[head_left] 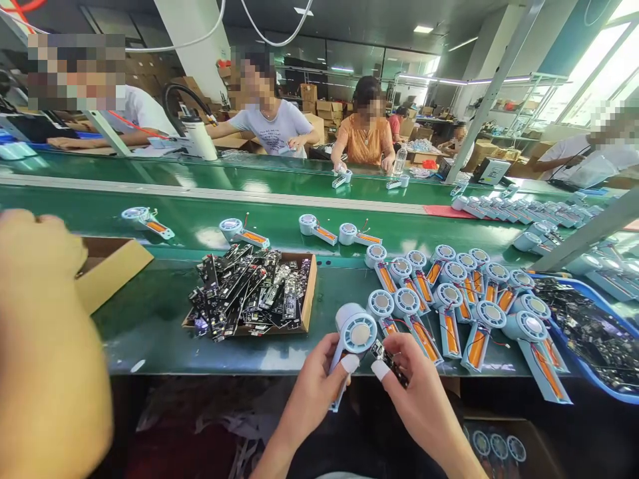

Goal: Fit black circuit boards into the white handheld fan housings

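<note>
In my left hand (319, 379) is a light blue handheld fan housing (356, 328), its round head up and its handle pointing down toward me. My right hand (417, 392) pinches a small black circuit board (388, 362) close beside the fan's head. White coverings wrap both thumbs. To the left, a shallow cardboard box (310, 293) is heaped with black circuit boards (239, 289). Right of my hands, several more fan housings (448, 296) lie in a cluster, orange strips showing in their open handles.
A blue tray (606, 392) of dark boards stands at the right. Several fan housings (314, 227) lie along the green conveyor (200, 199). At the left, a co-worker's arm (44, 346) reaches in near an open cardboard box (117, 266). Other people sit across the line.
</note>
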`<state>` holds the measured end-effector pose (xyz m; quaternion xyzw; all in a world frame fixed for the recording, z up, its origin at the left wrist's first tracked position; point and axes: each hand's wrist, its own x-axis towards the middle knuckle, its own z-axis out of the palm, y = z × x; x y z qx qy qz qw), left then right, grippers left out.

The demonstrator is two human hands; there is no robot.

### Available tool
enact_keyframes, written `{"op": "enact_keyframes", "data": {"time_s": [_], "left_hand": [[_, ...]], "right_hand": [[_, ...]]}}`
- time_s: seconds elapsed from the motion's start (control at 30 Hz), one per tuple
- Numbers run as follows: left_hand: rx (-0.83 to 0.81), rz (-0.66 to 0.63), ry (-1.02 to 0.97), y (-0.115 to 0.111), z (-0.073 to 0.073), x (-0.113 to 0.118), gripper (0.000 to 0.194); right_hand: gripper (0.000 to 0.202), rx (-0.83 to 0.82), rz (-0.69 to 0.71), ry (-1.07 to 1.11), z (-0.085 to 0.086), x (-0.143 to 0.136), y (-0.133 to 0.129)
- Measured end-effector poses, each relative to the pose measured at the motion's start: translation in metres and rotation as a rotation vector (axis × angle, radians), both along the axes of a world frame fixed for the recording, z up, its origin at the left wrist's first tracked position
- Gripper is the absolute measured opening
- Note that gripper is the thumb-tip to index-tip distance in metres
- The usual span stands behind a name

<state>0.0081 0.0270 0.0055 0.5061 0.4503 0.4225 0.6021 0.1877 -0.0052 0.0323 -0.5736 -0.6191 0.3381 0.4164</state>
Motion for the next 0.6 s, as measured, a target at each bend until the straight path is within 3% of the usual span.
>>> {"op": "enact_keyframes", "data": {"time_s": [0.13, 0.2, 0.3, 0.37, 0.43, 0.5, 0.6], "left_hand": [[0.057, 0.100, 0.032, -0.004, 0.002, 0.006, 0.042], [0.073, 0.124, 0.039, -0.005, 0.003, 0.008, 0.040], [0.056, 0.135, 0.011, -0.006, 0.005, 0.010, 0.035], [0.004, 0.139, -0.038, -0.007, 0.007, 0.012, 0.031], [-0.066, 0.154, -0.106, -0.007, 0.009, 0.013, 0.025], [-0.135, 0.183, -0.170, -0.007, 0.012, 0.015, 0.018], [-0.231, 0.253, -0.253, -0.005, 0.012, 0.019, 0.016]], "right_hand": [[0.026, 0.195, 0.022, -0.445, 0.003, 0.002, -0.005], [0.028, 0.172, 0.099, -0.628, 0.011, 0.003, -0.005], [0.016, 0.054, 0.341, -0.745, 0.029, 0.005, 0.001], [0.003, -0.007, 0.524, -0.686, 0.038, 0.006, 0.007], [0.005, -0.036, 0.626, -0.528, 0.039, 0.005, 0.014], [0.007, -0.087, 0.652, -0.297, 0.031, 0.003, 0.020], [0.035, -0.259, 0.594, 0.099, 0.009, -0.005, 0.023]]}}
